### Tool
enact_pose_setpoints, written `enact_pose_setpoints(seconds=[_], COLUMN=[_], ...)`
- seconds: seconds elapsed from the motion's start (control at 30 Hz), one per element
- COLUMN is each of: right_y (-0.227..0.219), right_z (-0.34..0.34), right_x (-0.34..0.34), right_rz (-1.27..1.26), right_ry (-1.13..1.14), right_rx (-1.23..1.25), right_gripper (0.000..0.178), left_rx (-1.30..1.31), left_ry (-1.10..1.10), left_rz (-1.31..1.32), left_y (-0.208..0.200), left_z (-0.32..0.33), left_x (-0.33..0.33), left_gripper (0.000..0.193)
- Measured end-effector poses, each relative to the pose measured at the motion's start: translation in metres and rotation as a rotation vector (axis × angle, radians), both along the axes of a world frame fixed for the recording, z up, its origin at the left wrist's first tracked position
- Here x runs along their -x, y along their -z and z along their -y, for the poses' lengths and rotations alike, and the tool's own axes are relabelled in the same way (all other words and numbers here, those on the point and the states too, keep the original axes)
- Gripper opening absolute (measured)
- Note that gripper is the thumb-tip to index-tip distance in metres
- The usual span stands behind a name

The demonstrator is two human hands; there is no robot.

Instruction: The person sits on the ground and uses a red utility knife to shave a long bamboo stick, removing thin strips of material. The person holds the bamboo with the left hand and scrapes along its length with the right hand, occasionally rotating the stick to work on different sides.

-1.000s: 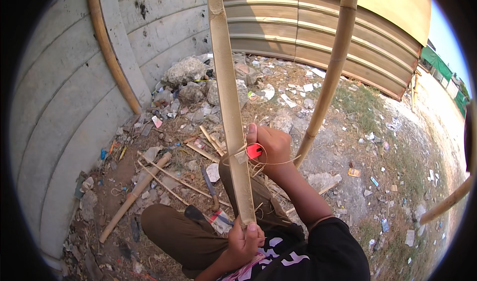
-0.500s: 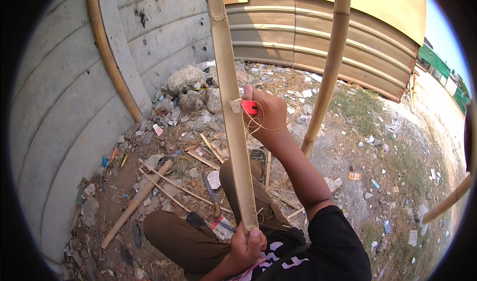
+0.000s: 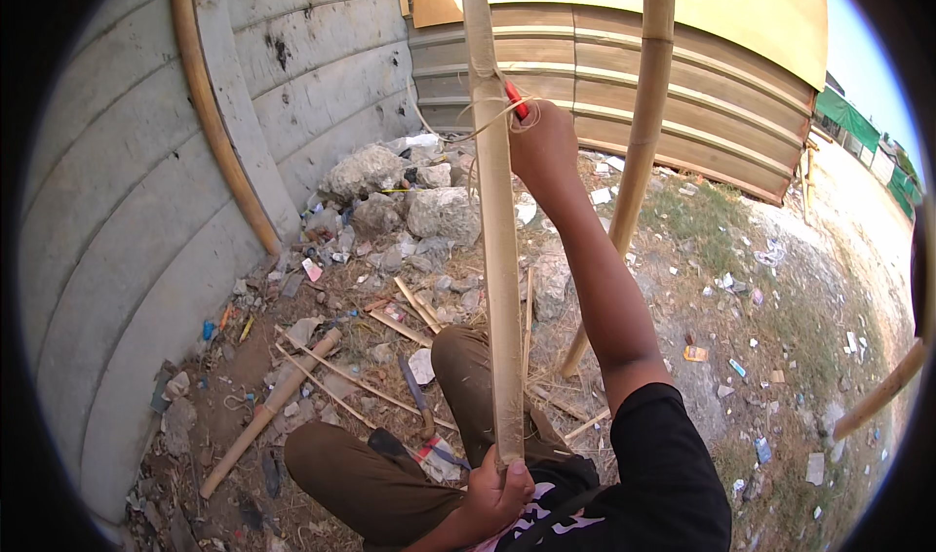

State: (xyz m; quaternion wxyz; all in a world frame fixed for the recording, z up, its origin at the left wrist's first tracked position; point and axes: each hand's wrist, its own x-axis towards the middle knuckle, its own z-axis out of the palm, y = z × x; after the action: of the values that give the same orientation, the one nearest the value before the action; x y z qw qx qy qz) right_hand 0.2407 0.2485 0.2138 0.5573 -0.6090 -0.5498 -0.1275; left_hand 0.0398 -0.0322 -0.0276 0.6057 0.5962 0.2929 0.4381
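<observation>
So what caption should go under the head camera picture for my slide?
Seated person's left hand grips a split bamboo strip at its base while the right hand works a red-handled tool high against it.

concrete wall | corrugated metal fence | littered dirt ground | daylight

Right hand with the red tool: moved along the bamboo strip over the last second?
Yes. The right hand and red tool slid up the bamboo strip, away from the left hand gripping its lower end, and now sit level with the wooden fence.
</observation>
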Motion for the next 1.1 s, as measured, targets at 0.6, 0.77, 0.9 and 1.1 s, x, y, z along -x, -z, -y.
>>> enact_pose_setpoints(seconds=[0.6, 0.77, 0.9, 1.1], right_y=[0.166, 0.185, 0.193, 0.172], right_z=[0.155, 0.188, 0.191, 0.183], right_x=[0.029, 0.049, 0.050, 0.040], right_rz=[0.108, 0.197, 0.166, 0.267], right_ry=[-0.512, -0.523, -0.518, -0.392], right_rx=[-0.086, -0.025, -0.063, -0.124], right_gripper=[0.036, 0.033, 0.031, 0.032], left_rx=[0.417, 0.483, 0.543, 0.557], left_ry=[0.306, 0.415, 0.560, 0.560], left_rz=[0.328, 0.486, 0.594, 0.602], left_y=[-0.030, -0.018, -0.021, -0.019], left_z=[-0.011, -0.018, -0.013, -0.009], left_x=[0.011, 0.025, 0.020, 0.016], left_gripper=[0.041, 0.043, 0.042, 0.042])
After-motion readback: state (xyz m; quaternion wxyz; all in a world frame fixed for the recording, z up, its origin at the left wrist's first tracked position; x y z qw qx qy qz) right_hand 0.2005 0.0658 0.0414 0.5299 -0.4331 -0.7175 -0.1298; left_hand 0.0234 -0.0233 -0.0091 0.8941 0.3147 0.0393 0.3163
